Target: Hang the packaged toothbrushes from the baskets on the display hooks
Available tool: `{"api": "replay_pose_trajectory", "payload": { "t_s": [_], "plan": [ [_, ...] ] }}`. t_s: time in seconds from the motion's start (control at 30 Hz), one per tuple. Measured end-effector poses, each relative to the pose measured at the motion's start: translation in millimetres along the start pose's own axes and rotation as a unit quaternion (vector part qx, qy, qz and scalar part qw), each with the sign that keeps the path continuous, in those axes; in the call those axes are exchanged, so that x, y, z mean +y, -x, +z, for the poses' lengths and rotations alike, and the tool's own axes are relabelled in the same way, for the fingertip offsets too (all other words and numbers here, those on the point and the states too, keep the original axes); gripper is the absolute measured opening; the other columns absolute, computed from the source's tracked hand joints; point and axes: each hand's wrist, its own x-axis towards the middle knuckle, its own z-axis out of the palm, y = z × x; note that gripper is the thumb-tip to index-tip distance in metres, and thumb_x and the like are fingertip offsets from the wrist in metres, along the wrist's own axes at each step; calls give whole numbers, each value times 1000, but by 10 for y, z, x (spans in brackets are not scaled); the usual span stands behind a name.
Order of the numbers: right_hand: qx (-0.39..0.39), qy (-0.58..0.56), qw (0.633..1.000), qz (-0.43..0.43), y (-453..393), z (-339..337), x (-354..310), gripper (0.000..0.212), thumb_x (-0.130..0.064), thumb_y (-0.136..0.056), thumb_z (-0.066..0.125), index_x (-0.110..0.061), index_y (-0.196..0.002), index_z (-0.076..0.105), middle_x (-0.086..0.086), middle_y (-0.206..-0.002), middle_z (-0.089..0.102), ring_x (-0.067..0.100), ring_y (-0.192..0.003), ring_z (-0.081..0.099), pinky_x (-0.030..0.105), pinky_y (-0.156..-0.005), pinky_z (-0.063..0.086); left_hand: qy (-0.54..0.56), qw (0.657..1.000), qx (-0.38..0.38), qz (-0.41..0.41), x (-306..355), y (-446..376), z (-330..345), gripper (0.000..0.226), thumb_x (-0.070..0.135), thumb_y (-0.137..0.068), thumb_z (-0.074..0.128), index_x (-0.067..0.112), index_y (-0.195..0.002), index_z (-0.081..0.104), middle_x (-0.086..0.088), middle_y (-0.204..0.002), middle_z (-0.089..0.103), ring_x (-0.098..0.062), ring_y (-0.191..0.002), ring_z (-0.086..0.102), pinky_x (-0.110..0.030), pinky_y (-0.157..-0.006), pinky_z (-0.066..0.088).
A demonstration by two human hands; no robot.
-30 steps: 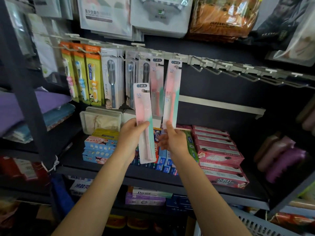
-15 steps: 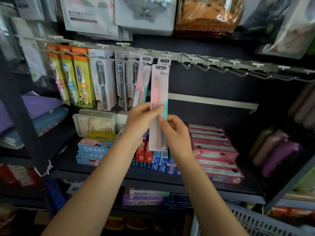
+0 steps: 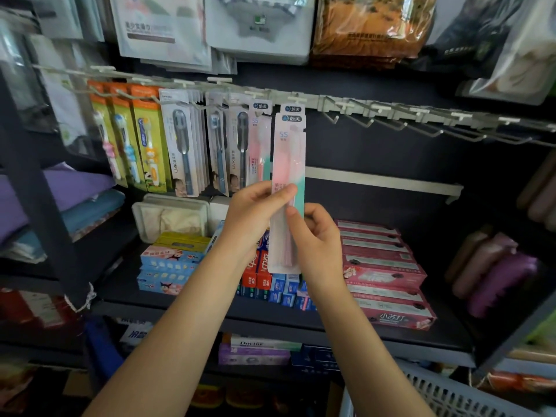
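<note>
A pink and teal toothbrush pack (image 3: 288,164) stands upright in both my hands, its top just below the hook rail (image 3: 304,100). My left hand (image 3: 255,215) pinches its left edge at mid-height. My right hand (image 3: 316,236) grips its lower right side. Behind its top hangs another pack of the same kind (image 3: 293,109) on a hook. A third one (image 3: 259,145) hangs to the left. Whether the held pack's hole is on the hook I cannot tell.
Left on the rail hang grey toothbrush packs (image 3: 183,152) and orange-green children's packs (image 3: 144,139). Bare hooks (image 3: 391,121) run to the right. Toothpaste boxes (image 3: 382,272) lie on the shelf below. A grey basket (image 3: 451,395) sits at the bottom right.
My left hand carried the pack rightwards and up to the hook in front of the hung one. My right hand let go of the hung pack and took hold of this one.
</note>
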Motion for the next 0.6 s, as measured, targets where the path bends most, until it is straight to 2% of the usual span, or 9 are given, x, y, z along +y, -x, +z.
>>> {"api": "replay_pose_trajectory", "payload": {
  "t_s": [0.2,0.33,0.47,0.6],
  "plan": [
    [11,-7,1000,-11,-87,22,-139,24,-27,-100,62,-3,-101,65,35,-87,62,30,-72,58,42,-67,51,-4,1000,16,19,151,-60,79,13,24,-92,72,13,-96,78,-10,-98,77,-26,-96,74,-46,-94,57],
    [19,8,1000,-5,-185,24,-197,24,-29,-100,62,-6,-100,68,29,-87,65,25,-72,58,38,-66,49,-6,999,31,25,197,-136,115,26,25,-91,73,-1,-98,75,-25,-102,72,-33,-93,72,-55,-95,52],
    [23,38,999,9,-246,16,-138,26,-34,-100,62,-9,-96,68,24,-89,68,22,-71,59,37,-65,50,-32,999,42,15,145,-206,129,14,28,-90,74,15,-89,79,-10,-93,77,-28,-95,73,-49,-93,57],
    [21,75,997,25,-297,-13,4,30,-37,-100,60,-8,-95,66,16,-89,71,16,-70,63,31,-63,52,-56,997,46,12,27,-282,114,10,29,-91,74,20,-93,78,-5,-97,78,-22,-94,74,-42,-90,60]
  ]
}}
